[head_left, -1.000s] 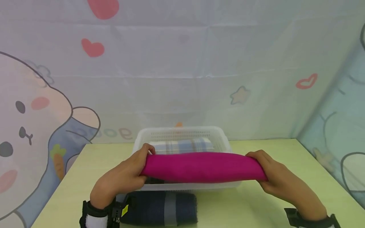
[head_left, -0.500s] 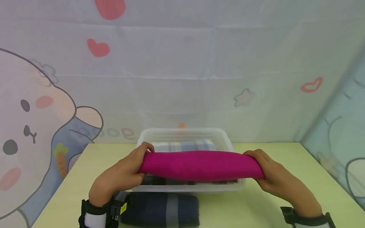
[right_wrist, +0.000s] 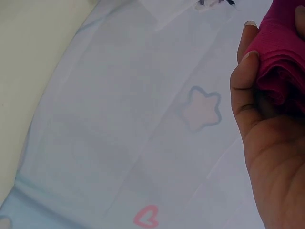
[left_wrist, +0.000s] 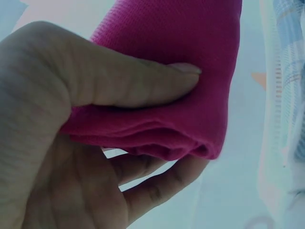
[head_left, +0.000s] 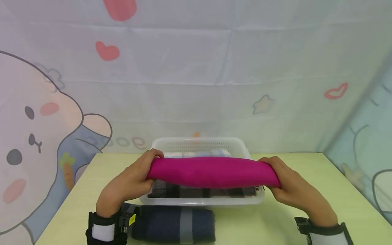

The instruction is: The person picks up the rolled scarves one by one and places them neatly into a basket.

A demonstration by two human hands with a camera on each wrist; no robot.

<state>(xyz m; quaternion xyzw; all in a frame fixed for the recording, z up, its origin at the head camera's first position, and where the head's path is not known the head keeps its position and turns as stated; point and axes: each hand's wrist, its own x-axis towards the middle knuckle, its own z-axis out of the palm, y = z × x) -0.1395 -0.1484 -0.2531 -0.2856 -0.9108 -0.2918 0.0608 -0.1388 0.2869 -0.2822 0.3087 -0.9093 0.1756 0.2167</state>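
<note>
Both hands, left hand (head_left: 128,185) and right hand (head_left: 294,189), hold the rolled magenta cloth towel (head_left: 211,172) by its ends, fingers (left_wrist: 143,86) curled around it, above the clear plastic basket (head_left: 202,200) on the pale green desk (head_left: 275,224). Its folds could loosen if either grip slackens, or it might catch the rim.

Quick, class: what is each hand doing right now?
Left hand: grips the left end of the rolled magenta cloth.
Right hand: grips the cloth's right end.

Magenta rolled cloth (head_left: 211,172), translucent white basket (head_left: 200,144), navy towel (head_left: 174,229) with grey stripe, pale green table (head_left: 306,170)
</note>
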